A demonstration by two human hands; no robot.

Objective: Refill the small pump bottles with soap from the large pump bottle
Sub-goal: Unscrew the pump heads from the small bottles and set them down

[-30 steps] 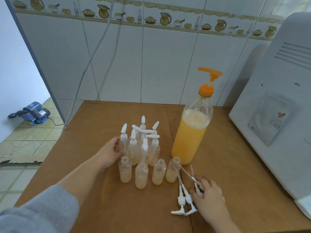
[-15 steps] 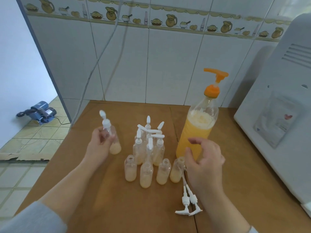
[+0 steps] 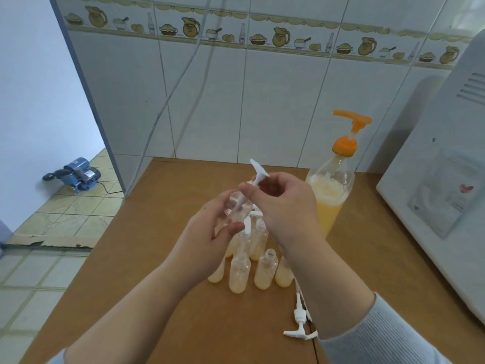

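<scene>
Nothing here carries words or numbers I can read. The sheet (image 3: 443,195) stuck on the white appliance (image 3: 433,164) at the right shows a small red mark and faint print, too blurred to make out. The tile border (image 3: 262,35) along the wall bears only pictures of jugs, bowls and bottles. The bottles on the table have no labels.

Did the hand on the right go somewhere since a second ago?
Yes. The right hand left the loose pump heads on the table and rose toward the large bottle's shoulder, now pinching the small bottle's pump.
</scene>
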